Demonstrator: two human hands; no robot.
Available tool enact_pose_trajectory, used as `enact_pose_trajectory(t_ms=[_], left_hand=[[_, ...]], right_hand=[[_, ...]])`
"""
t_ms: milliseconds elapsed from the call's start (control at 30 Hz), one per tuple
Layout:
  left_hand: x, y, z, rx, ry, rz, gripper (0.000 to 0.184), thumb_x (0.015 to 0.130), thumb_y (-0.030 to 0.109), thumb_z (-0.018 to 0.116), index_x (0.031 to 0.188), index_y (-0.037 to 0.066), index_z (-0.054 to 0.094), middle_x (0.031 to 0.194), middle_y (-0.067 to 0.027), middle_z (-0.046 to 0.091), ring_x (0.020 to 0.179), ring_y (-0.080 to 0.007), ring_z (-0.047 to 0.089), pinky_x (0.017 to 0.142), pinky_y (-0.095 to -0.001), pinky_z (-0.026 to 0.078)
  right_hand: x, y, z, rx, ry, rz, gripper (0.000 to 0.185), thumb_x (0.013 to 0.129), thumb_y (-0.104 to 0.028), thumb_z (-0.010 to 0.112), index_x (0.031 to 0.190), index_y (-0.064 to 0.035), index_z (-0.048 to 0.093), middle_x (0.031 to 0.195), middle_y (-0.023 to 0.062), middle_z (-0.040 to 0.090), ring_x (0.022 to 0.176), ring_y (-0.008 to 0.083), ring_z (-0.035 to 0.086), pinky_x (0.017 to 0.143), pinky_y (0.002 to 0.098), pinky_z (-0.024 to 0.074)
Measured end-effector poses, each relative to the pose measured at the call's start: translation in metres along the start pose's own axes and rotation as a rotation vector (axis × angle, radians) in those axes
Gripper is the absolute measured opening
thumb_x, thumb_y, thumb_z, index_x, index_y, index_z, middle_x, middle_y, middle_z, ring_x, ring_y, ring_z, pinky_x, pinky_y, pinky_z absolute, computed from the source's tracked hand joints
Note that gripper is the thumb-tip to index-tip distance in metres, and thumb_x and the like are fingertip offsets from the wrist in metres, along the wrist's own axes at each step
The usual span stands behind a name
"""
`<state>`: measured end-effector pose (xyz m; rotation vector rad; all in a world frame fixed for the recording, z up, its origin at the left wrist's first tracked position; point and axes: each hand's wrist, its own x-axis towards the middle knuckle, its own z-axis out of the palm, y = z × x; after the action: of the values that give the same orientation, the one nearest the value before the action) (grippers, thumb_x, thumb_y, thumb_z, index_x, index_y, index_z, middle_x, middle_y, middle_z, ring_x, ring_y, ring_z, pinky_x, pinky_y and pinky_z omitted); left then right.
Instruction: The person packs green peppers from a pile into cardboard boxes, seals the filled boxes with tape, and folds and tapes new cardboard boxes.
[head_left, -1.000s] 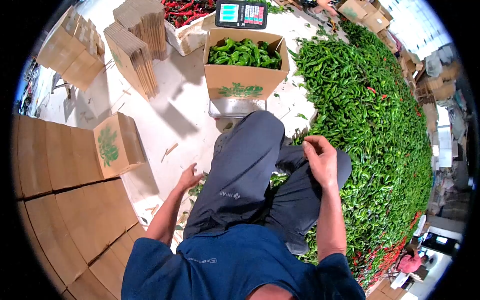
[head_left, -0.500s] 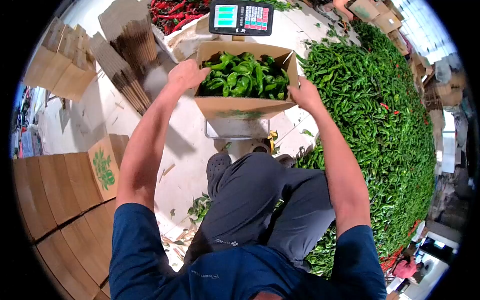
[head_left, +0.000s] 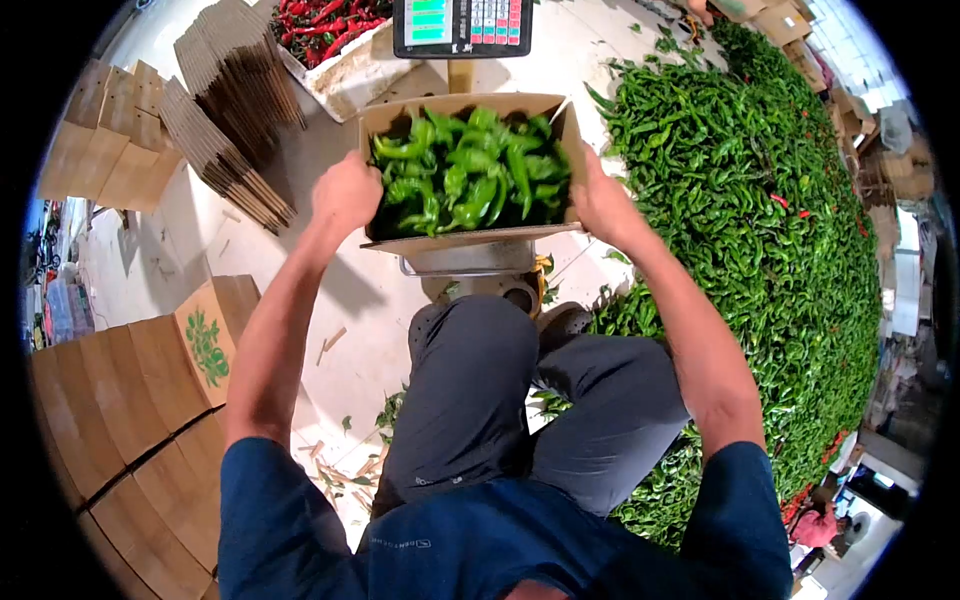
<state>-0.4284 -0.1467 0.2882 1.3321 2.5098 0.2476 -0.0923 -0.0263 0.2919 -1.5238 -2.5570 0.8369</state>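
A cardboard box (head_left: pixel 450 242) full of green peppers (head_left: pixel 470 170) is held between my hands above the metal scale platform (head_left: pixel 470 259). My left hand (head_left: pixel 347 192) grips its left side, fingers closed on the wall. On the opposite side my right hand (head_left: pixel 603 200) is closed round the right wall, with its fingertips partly hidden. Behind the box stands the scale's display (head_left: pixel 462 25), its screen lit green. Whether the box bottom touches the platform cannot be seen.
A large heap of green peppers (head_left: pixel 740 230) spreads along the right. Folded cartons (head_left: pixel 235 85) stand at the upper left, near a foam box (head_left: pixel 360 75) of red peppers. Closed cartons (head_left: pixel 110 400) are stacked at the lower left. A person (head_left: pixel 815 527) is at the far lower right.
Both hands have come up from beside my legs to the box and taken hold of it. The box now looks larger and nearer, raised toward me.
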Motion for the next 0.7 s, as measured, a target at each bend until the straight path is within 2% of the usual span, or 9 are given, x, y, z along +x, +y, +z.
enact_pose_trajectory(t_ms=[67, 167, 267, 300, 400, 533, 600, 667, 700], left_hand=[[0.013, -0.010, -0.014, -0.052, 0.011, 0.135, 0.037, 0.087, 0.024, 0.049, 0.101, -0.005, 0.066, 0.102, -0.0308, 0.067, 0.100, -0.0477, 0.064, 0.088, -0.0522, 0.050], [0.009, -0.016, -0.027, -0.051, 0.016, 0.164, 0.035, 0.087, 0.023, 0.049, 0.098, -0.005, 0.066, 0.101, -0.0311, 0.067, 0.099, -0.0477, 0.064, 0.087, -0.0519, 0.050], [-0.007, -0.009, -0.049, -0.320, 0.053, 0.240, 0.033, 0.086, 0.022, 0.049, 0.095, -0.005, 0.065, 0.098, -0.0316, 0.066, 0.098, -0.0480, 0.063, 0.086, -0.0527, 0.049], [-0.009, -0.012, -0.052, -0.333, 0.008, 0.174, 0.032, 0.087, 0.022, 0.050, 0.095, -0.006, 0.063, 0.098, -0.0319, 0.066, 0.099, -0.0484, 0.062, 0.087, -0.0536, 0.047], [-0.005, -0.030, 0.001, -0.234, 0.028, 0.171, 0.032, 0.087, 0.022, 0.051, 0.097, -0.007, 0.063, 0.098, -0.0319, 0.066, 0.098, -0.0492, 0.062, 0.088, -0.0542, 0.047], [-0.017, -0.019, -0.030, -0.203, 0.039, 0.158, 0.033, 0.086, 0.022, 0.052, 0.099, -0.007, 0.063, 0.097, -0.0328, 0.065, 0.096, -0.0501, 0.062, 0.088, -0.0533, 0.047], [-0.019, -0.030, -0.032, -0.439, 0.093, 0.236, 0.028, 0.087, 0.019, 0.053, 0.095, -0.006, 0.062, 0.092, -0.0315, 0.065, 0.092, -0.0484, 0.063, 0.081, -0.0500, 0.049], [-0.026, -0.017, -0.049, -0.408, -0.020, 0.072, 0.027, 0.088, 0.017, 0.052, 0.097, -0.006, 0.061, 0.092, -0.0319, 0.064, 0.091, -0.0481, 0.064, 0.080, -0.0503, 0.049], [-0.017, -0.037, -0.018, -0.370, 0.049, 0.205, 0.030, 0.089, 0.020, 0.051, 0.098, -0.007, 0.061, 0.095, -0.0325, 0.065, 0.094, -0.0487, 0.063, 0.083, -0.0510, 0.049]], right_hand=[[0.008, -0.008, -0.010, -0.123, -0.018, 0.016, 0.070, 0.087, -0.007, 0.049, 0.149, 0.0099, 0.020, 0.083, 0.0341, 0.066, 0.079, 0.0492, 0.066, 0.077, 0.0522, 0.0533], [0.005, -0.009, -0.019, -0.061, 0.089, -0.111, 0.072, 0.086, -0.008, 0.049, 0.149, 0.0092, 0.019, 0.084, 0.0352, 0.066, 0.080, 0.0506, 0.065, 0.079, 0.0542, 0.0526], [-0.015, -0.026, -0.040, -0.018, 0.111, -0.126, 0.072, 0.086, -0.007, 0.048, 0.150, 0.0077, 0.018, 0.083, 0.0360, 0.065, 0.079, 0.0516, 0.065, 0.077, 0.0555, 0.0522], [-0.016, -0.025, -0.035, -0.028, 0.081, -0.108, 0.072, 0.086, -0.006, 0.048, 0.149, 0.0080, 0.018, 0.081, 0.0358, 0.065, 0.078, 0.0517, 0.065, 0.076, 0.0556, 0.0519], [-0.010, -0.017, 0.002, -0.102, -0.014, -0.046, 0.071, 0.086, -0.005, 0.048, 0.149, 0.0069, 0.019, 0.075, 0.0346, 0.064, 0.077, 0.0515, 0.064, 0.075, 0.0552, 0.0523], [-0.010, -0.018, -0.020, -0.041, 0.082, -0.117, 0.071, 0.087, -0.005, 0.047, 0.151, 0.0055, 0.020, 0.079, 0.0340, 0.065, 0.075, 0.0502, 0.065, 0.076, 0.0535, 0.0545], [-0.008, -0.013, -0.027, -0.029, 0.131, -0.153, 0.068, 0.089, -0.006, 0.046, 0.152, 0.0028, 0.022, 0.081, 0.0321, 0.067, 0.075, 0.0474, 0.067, 0.075, 0.0522, 0.0560], [-0.013, -0.025, -0.031, 0.022, 0.102, -0.136, 0.071, 0.089, -0.007, 0.047, 0.154, 0.0019, 0.018, 0.080, 0.0318, 0.067, 0.073, 0.0471, 0.067, 0.074, 0.0525, 0.0558], [-0.009, -0.027, -0.016, -0.017, -0.012, 0.002, 0.070, 0.090, -0.009, 0.048, 0.154, -0.0016, 0.021, 0.090, 0.0329, 0.067, 0.081, 0.0470, 0.068, 0.081, 0.0518, 0.0553]])
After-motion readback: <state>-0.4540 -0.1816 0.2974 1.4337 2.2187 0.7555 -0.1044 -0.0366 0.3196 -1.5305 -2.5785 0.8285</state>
